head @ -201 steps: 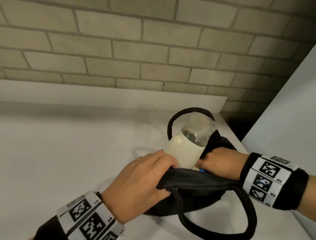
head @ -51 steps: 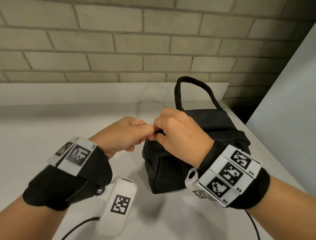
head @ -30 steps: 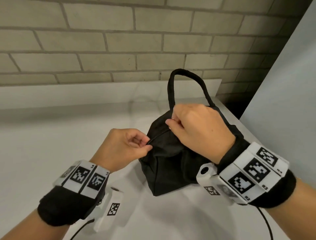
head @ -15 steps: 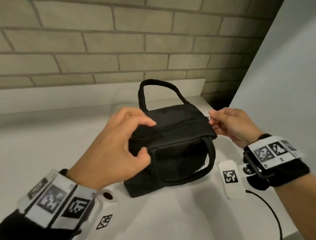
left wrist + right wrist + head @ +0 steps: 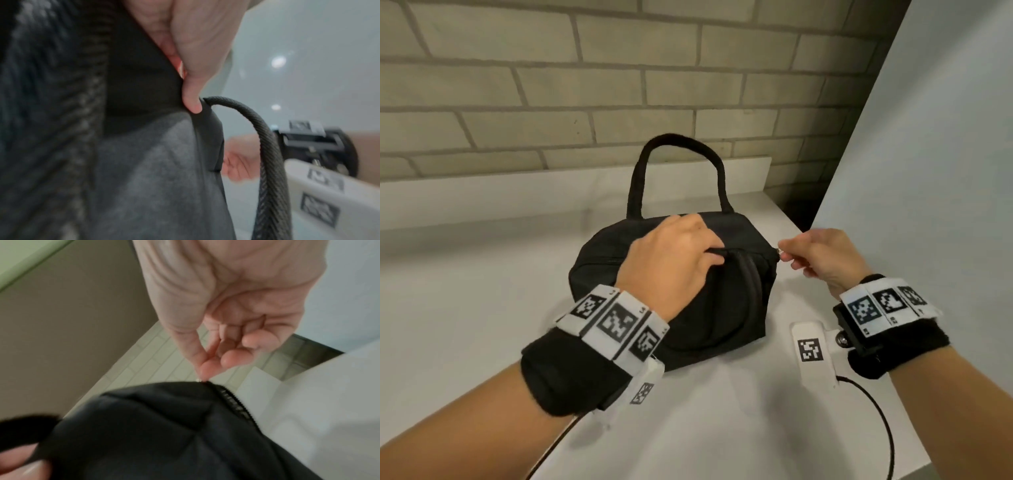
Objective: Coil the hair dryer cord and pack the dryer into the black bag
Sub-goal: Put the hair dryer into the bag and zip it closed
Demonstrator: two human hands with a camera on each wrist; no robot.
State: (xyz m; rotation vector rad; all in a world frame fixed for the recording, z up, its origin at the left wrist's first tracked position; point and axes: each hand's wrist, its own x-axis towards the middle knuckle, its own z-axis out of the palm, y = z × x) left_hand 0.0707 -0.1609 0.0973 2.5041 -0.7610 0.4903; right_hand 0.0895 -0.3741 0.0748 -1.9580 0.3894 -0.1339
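Black bag [image 5: 688,301] sits on the white counter [image 5: 465,308], zipped nearly shut; dryer not visible, presumably inside. Head view: left hand [image 5: 671,267] grips the bag top, right hand [image 5: 815,257] pinches the zipper pull [image 5: 780,251] at the end. Judged step: closing; next, seat the pull and let go.
Left wrist: thumb pressed on fabric beside the strap [image 5: 265,146]; blurred.
Right wrist: pinch at the zipper end, pull barely discernible.

Open counter [image 5: 465,308] left of the black bag [image 5: 722,308]. Right side tight: pale wall panel [image 5: 928,171] close by. Brick wall [image 5: 551,85] and upright far handle [image 5: 678,144] block beyond.
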